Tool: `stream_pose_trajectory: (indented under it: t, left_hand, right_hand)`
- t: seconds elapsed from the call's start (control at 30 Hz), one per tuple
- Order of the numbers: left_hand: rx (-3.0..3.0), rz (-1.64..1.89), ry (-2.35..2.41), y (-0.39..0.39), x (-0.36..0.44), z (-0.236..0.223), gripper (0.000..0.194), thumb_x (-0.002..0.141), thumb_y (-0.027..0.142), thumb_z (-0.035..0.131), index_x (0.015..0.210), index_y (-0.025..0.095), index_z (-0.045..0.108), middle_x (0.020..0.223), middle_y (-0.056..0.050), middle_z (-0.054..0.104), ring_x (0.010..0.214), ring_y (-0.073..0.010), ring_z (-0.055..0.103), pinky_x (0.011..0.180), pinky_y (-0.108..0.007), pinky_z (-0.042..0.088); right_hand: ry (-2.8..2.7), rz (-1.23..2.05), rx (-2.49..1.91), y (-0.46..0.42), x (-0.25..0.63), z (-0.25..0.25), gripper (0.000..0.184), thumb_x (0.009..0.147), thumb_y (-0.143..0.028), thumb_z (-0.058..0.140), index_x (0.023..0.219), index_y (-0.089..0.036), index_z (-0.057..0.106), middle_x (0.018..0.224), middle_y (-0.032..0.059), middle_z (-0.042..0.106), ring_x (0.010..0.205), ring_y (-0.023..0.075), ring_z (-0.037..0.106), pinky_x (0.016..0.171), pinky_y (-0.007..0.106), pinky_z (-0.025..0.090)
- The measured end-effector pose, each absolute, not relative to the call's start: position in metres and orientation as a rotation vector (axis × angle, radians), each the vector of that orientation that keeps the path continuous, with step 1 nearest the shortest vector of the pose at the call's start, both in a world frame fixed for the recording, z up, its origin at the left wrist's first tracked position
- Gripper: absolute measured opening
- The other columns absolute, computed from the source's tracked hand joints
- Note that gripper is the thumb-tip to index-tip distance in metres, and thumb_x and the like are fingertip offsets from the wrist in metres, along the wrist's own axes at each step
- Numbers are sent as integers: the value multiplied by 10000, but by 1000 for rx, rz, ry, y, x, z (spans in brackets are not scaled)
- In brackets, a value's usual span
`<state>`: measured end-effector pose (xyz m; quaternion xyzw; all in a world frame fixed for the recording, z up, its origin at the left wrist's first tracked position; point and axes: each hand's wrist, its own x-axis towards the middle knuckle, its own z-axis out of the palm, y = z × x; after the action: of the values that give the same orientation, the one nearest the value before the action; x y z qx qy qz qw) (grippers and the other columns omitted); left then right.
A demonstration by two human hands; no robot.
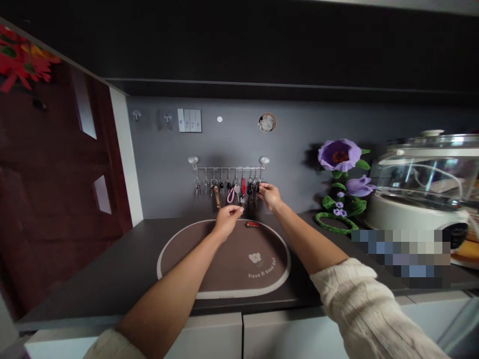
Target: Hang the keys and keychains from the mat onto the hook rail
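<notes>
A metal hook rail (229, 168) with several sets of keys hangs on the grey wall. At its right end my right hand (270, 196) pinches a black-headed key (258, 188); how it hangs from its hook is hard to see. My left hand (226, 221) is just below the rail, thumb and fingertips pressed together, and anything between them is too small to make out. A pink strap (231, 195), a red fob (243, 186) and a brown lettered tag (216, 197) hang near the hands. A small red folding tool (252, 225) lies on the brown mat (224, 259) below.
The mat lies on a dark counter (123, 264) under a dark overhead cabinet (239, 45). Purple craft flowers (340, 155) and a white appliance with a clear upper part (411, 207) stand on the right. A dark red door (56, 174) is at left.
</notes>
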<state>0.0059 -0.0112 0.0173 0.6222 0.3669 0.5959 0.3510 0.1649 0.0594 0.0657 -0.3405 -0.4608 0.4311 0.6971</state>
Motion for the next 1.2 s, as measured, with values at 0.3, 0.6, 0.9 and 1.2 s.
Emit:
stream_pose_trajectory:
  t: [0.3, 0.6, 0.9, 1.2]
  left_hand:
    - [1609, 1544, 954, -10, 5, 16, 294, 609, 390, 587, 717, 120, 628, 620, -22, 579, 538, -92, 450, 543, -220, 347]
    - [1629, 1554, 954, -9, 3, 15, 288, 614, 392, 583, 712, 125, 628, 617, -19, 581, 538, -91, 460, 555, -221, 357]
    - [1666, 1505, 1002, -8, 3, 11, 212, 644, 304, 562, 732, 119, 617, 586, -3, 553, 524, -82, 441, 534, -209, 348]
    - [1612, 1413, 1151, 0, 1, -1, 88, 623, 151, 570, 695, 117, 607, 562, -1, 542, 480, -70, 421, 507, -205, 336]
  right_hand:
    - [-1044, 945, -793, 53, 169, 57, 160, 624, -52, 511, 752, -147, 531, 669, -18, 559, 575, 43, 510, 628, 184, 435]
    - [-1111, 866, -973, 28, 171, 57, 163, 631, -60, 538, 770, -144, 553, 737, 10, 585, 603, 53, 523, 564, 165, 428]
    - [-1220, 966, -969, 1, 171, 43, 103, 666, -116, 545, 765, -146, 547, 682, 15, 591, 562, 75, 541, 523, 189, 434]
    - [-1799, 559, -1202, 8, 172, 12, 67, 555, -159, 639, 617, -176, 621, 520, -35, 582, 485, 71, 475, 515, 188, 360]
